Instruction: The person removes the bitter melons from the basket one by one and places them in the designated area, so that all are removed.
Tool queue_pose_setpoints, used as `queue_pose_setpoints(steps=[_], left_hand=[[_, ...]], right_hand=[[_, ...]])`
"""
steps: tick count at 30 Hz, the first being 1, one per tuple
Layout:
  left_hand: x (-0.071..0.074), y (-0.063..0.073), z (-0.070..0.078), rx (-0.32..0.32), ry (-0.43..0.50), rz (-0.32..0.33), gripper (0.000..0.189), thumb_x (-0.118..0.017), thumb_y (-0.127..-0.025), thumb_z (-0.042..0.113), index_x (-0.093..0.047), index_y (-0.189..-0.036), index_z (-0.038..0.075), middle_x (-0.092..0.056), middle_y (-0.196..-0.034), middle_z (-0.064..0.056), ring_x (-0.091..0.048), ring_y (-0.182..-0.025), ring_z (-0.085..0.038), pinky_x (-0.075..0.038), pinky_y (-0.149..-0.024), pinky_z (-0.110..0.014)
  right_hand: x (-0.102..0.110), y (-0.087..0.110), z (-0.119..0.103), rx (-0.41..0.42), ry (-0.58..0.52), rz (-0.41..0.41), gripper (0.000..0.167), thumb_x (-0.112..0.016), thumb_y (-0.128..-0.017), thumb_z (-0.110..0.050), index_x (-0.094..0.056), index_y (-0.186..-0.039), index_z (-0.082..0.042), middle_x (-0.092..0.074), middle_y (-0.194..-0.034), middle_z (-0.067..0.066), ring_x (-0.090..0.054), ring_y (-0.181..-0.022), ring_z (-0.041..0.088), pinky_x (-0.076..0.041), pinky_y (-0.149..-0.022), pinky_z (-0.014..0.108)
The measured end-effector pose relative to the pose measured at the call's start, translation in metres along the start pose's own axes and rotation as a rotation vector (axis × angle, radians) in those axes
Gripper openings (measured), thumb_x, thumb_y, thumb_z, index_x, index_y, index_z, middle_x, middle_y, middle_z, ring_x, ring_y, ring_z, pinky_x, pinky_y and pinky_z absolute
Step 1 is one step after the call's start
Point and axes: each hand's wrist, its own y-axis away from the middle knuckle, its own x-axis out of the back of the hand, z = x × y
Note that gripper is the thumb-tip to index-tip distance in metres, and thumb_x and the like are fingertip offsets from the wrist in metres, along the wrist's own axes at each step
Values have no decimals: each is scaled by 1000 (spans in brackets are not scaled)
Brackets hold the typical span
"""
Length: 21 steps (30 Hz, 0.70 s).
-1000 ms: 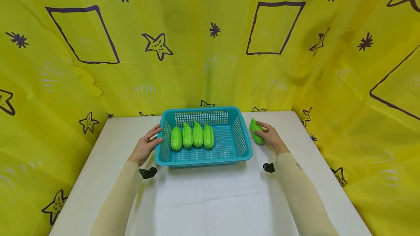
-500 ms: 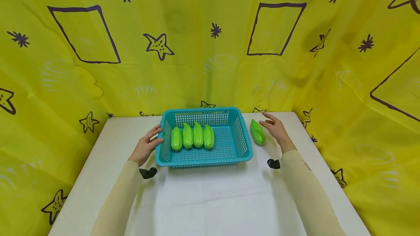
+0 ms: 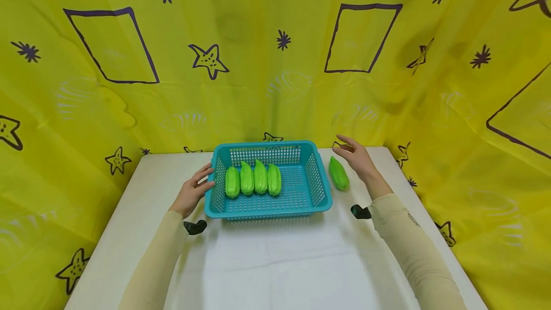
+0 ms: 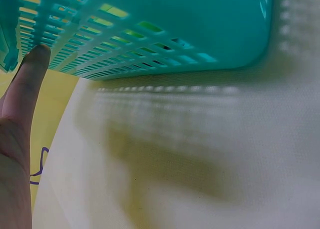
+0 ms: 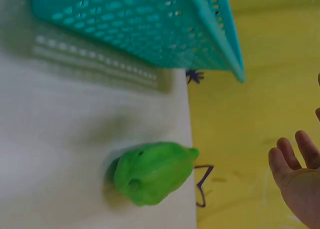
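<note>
In the head view, a turquoise plastic basket [image 3: 267, 214] stands on the white table with several glossy green gourds [image 3: 260, 178] lined up side by side in its left half. My left hand [image 3: 192, 193] rests at the basket's left rim; the left wrist view shows the thumb [image 4: 27, 81] extended against the perforated wall. One more green gourd [image 3: 339, 174] lies on the table just right of the basket, apart from it. Above and behind that gourd my right hand [image 3: 357, 159] hovers, fingers loosely extended, holding nothing. The right wrist view shows the gourd [image 5: 155, 173] away from the fingertips.
A yellow curtain [image 3: 249, 99] with dark star and frame drawings hangs behind and along both sides of the white table [image 3: 275, 262]. Black wrist-worn pieces [image 3: 360, 212] stick out near both cuffs. The basket's right half shows bare mesh floor.
My right hand has let go of the loose gourd, lifted off it and drifted back toward the curtain. The gourd stays on the table. My left hand and the basket have not moved.
</note>
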Motion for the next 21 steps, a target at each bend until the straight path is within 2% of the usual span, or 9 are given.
queue_pose_setpoints(steps=[9,15,21], left_hand=[[0,1,1,6,8,-6,57,-58,-100,13,-35,-151,2,-16,-163,0,-29,-143,-35,-31,-111,-52],[0,1,1,6,5,-4,57,-57,-100,13,-35,-151,3,-16,-163,0,-25,-144,-34,-30,-111,-52],[1,1,1,9,6,-6,57,-58,-100,14,-35,-151,3,-16,-163,0,-28,-143,-34,-31,-111,-52]], right_hand=[[-20,10,-35,51,-68,4,61,-66,-95,-35,-44,-148,-14,-36,-153,10,-36,-138,29,-35,-111,49],[-32,8,-52,77,-95,2,62,-66,-95,-32,-43,-148,-11,-42,-150,9,-40,-135,28,-36,-111,46],[-42,4,-60,75,-92,-19,60,-65,-96,-28,-42,-148,-9,-41,-150,10,-38,-136,30,-31,-113,49]])
